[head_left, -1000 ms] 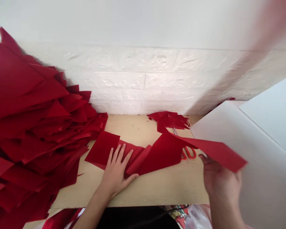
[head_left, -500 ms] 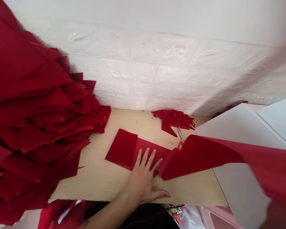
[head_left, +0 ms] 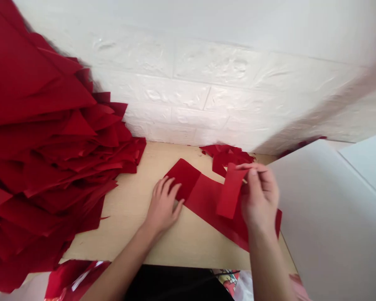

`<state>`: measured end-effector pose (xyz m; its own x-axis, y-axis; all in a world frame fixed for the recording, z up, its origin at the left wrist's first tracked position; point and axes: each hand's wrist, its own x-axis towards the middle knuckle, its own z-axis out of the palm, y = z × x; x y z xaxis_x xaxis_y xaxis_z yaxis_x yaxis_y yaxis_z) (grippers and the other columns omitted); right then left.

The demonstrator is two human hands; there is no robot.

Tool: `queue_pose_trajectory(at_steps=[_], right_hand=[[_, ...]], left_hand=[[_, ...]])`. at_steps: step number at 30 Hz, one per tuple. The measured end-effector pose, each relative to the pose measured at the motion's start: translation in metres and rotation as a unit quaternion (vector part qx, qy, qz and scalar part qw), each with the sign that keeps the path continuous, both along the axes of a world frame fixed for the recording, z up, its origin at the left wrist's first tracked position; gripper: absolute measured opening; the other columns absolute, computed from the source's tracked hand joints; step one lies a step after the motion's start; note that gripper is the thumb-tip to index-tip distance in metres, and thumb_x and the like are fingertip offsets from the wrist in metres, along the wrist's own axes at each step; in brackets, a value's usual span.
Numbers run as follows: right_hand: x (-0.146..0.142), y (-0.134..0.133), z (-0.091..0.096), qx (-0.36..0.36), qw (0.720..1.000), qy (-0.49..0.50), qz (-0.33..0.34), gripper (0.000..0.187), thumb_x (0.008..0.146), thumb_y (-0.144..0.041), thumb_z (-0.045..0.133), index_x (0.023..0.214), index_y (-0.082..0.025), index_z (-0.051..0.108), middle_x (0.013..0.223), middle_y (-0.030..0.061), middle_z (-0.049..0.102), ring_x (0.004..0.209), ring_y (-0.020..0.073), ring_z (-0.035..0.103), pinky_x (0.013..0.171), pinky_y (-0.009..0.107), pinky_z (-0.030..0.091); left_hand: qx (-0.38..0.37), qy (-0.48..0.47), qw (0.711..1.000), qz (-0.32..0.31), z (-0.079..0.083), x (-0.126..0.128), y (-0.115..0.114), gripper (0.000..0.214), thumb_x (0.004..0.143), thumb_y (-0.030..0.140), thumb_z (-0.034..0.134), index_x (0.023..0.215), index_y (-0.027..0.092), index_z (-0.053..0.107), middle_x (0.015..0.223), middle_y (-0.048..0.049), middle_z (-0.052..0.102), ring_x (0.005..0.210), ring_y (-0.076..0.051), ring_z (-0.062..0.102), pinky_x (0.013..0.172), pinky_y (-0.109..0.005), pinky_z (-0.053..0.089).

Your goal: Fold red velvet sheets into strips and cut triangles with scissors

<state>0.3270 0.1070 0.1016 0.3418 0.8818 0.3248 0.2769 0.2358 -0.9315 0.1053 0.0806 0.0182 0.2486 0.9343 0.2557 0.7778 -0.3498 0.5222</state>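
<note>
Red pieces rise in a great heap on the far left, don't they?

Yes, pointed red scraps and sheets, banked against a white brick wall and spilling onto a pale wooden table.

Where's the left hand?

Flat on the table, just right of that heap. Its grip is wide and holds nothing, and the fingertips touch the edge of a square red sheet.

What's next to the square?

A long red band joins it and slants down to the right, passing under the right hand.

And that hand's grip?

Narrow. Thumb and fingers pinch a short red strip that hangs over the band. I can't tell whether the strip's lower end touches the band.

Anything behind them?

A small pile of red scraps sits at the back of the table, against the wall, just above the strip.

And at the far right?

A large white board stands beside the table's edge, near the right hand.
</note>
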Motion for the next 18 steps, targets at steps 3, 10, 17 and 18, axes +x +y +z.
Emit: queue_pose_trajectory(at_steps=[3, 10, 17, 18], right_hand=[[-0.017, -0.001, -0.031, -0.094, 0.992, -0.015, 0.083, 0.027, 0.096, -0.048, 0.058, 0.093, -0.022, 0.066, 0.097, 0.0063, 0.071, 0.089, 0.0191, 0.067, 0.080, 0.033, 0.057], [-0.031, -0.010, -0.054, -0.108, 0.978, -0.027, 0.179, 0.022, 0.099, -0.043, 0.055, 0.094, -0.023, 0.064, 0.102, 0.0062, 0.068, 0.088, 0.0182, 0.066, 0.082, 0.033, 0.055], [-0.065, 0.005, -0.048, -0.142, 0.976, 0.089, 0.140, 0.028, 0.094, -0.050, 0.061, 0.092, -0.022, 0.064, 0.092, 0.0042, 0.069, 0.081, 0.0174, 0.068, 0.080, 0.035, 0.057], [-0.073, 0.010, -0.049, -0.147, 0.974, 0.108, 0.138, 0.029, 0.093, -0.051, 0.062, 0.092, -0.021, 0.064, 0.091, 0.0036, 0.069, 0.080, 0.0172, 0.068, 0.080, 0.035, 0.058]], left_hand=[[-0.054, -0.140, 0.986, 0.070, -0.002, -0.023, 0.008, 0.027, 0.090, 0.027, 0.059, 0.111, 0.019, 0.072, 0.117, -0.0135, 0.071, 0.117, -0.031, 0.060, 0.107, -0.051, 0.045], [-0.050, -0.315, 0.921, 0.222, -0.013, -0.052, 0.028, 0.049, 0.102, 0.054, 0.034, 0.104, 0.015, 0.064, 0.094, -0.0087, 0.071, 0.088, -0.021, 0.066, 0.078, -0.031, 0.054], [-0.090, -0.343, 0.926, 0.125, -0.022, -0.053, 0.018, 0.081, 0.083, 0.089, 0.035, 0.096, 0.016, 0.069, 0.077, -0.0090, 0.066, 0.075, -0.025, 0.064, 0.073, -0.039, 0.053], [-0.093, -0.340, 0.930, 0.107, -0.021, -0.052, 0.017, 0.086, 0.074, 0.094, 0.041, 0.097, 0.016, 0.069, 0.079, -0.0091, 0.067, 0.074, -0.025, 0.063, 0.072, -0.039, 0.052]])
